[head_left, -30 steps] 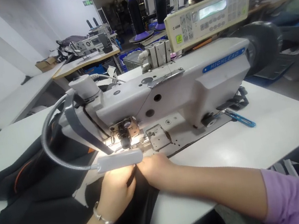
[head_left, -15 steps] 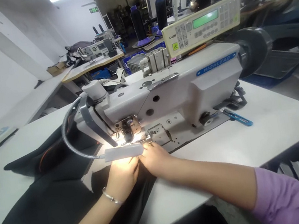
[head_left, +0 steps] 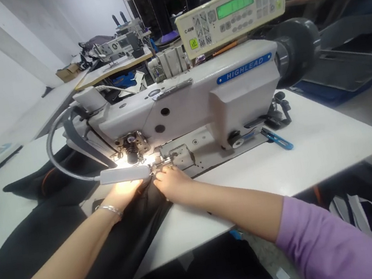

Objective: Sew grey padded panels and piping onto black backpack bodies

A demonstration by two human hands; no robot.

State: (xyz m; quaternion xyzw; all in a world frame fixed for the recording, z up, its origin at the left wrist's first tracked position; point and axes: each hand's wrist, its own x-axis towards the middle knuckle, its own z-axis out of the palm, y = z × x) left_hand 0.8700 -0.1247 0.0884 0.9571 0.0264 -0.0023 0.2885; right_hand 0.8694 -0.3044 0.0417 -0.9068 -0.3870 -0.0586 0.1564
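Note:
A long piece of black fabric (head_left: 32, 241) drapes over the table and runs up under the head of a white sewing machine (head_left: 193, 100). My left hand (head_left: 124, 195) lies on the fabric, a silver bracelet (head_left: 112, 210) at its wrist; the lamp bar and glare hide its fingers. Close to the needle area, my right hand (head_left: 174, 184) has its fingers curled closed on the fabric's right edge. Just above the left hand, the grey lamp bar (head_left: 124, 174) on a bendable neck lights the needle area (head_left: 133, 153).
Blue thread snips (head_left: 278, 138) lie on the white table (head_left: 258, 184), right of the machine. A control panel (head_left: 232, 12) with a green display stands over the machine. A black handwheel (head_left: 299, 51) sticks out at its right end. Behind are another sewing machine (head_left: 117, 48) and thread cones (head_left: 161, 12).
My hands, close together before, now have a gap between them, the left one further left along the fabric. The whole view has shifted, so the machine sits further left and higher.

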